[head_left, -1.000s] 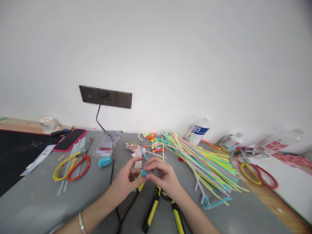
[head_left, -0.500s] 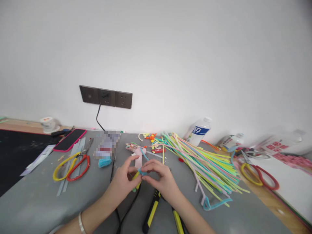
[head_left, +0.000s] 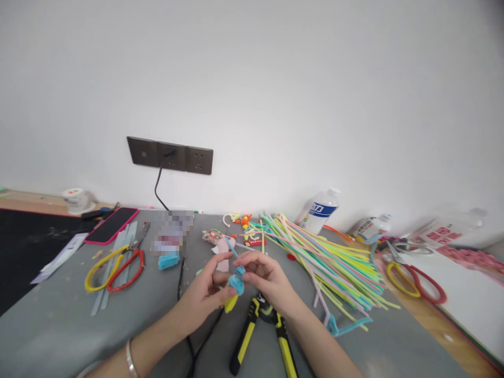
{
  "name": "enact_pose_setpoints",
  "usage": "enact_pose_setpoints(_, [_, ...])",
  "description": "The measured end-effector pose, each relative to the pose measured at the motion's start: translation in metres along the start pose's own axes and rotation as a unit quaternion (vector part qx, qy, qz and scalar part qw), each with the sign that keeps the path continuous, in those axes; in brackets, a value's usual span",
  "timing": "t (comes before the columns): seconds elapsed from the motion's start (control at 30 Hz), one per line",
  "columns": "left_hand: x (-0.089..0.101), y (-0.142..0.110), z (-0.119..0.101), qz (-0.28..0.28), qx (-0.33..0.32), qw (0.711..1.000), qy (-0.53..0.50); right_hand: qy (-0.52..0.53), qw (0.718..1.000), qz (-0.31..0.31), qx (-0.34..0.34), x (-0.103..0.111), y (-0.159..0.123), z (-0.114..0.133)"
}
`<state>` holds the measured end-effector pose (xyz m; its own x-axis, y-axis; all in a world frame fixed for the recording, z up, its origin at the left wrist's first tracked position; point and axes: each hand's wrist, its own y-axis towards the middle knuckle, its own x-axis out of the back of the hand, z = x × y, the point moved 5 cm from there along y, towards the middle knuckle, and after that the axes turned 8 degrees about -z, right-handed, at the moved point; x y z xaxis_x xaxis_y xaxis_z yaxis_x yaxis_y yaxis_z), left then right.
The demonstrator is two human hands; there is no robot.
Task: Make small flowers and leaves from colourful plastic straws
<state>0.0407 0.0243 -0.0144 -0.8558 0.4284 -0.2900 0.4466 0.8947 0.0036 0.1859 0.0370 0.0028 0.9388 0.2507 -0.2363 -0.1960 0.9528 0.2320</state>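
Over the middle of the grey table, my left hand pinches a blue pipe-cleaner coil with a yellow part sticking out below it. My right hand faces it, thumb and fingers closed around a smaller blue pipe-cleaner piece at the top of the coil. A thin blue strand rises just beyond the fingers. Whether the strand joins the coil is hidden by the fingers. Under my right wrist lie black-and-yellow pliers with handles spread.
Many pastel pipe cleaners lie in a bundle on the right, near a white bottle. Red-and-yellow scissors and a pink-edged phone are on the left, beside a blue bundle. A black cable crosses the front.
The blue coil has turned toward me and now shows its round face, with the yellow part below. My right hand has shifted slightly right, and more of the pliers shows.
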Motion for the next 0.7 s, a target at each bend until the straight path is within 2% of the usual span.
enact_pose_setpoints(0.17, [-0.0007, 0.0006, -0.0007, -0.006, -0.003, 1.000, -0.010, 0.023, 0.999, 0.042, -0.016, -0.0041, 0.0001, 0.0001])
enact_pose_setpoints(0.43, [0.0018, 0.0021, 0.0011, -0.025, 0.012, 0.999, -0.035, 0.018, 0.999, 0.015, -0.028, 0.0041, 0.0018, -0.0085])
enact_pose_setpoints(0.7, [0.0033, 0.0041, 0.0032, -0.035, 0.019, 0.997, -0.066, 0.042, 0.999, -0.007, -0.033, 0.0020, 0.0017, -0.0057])
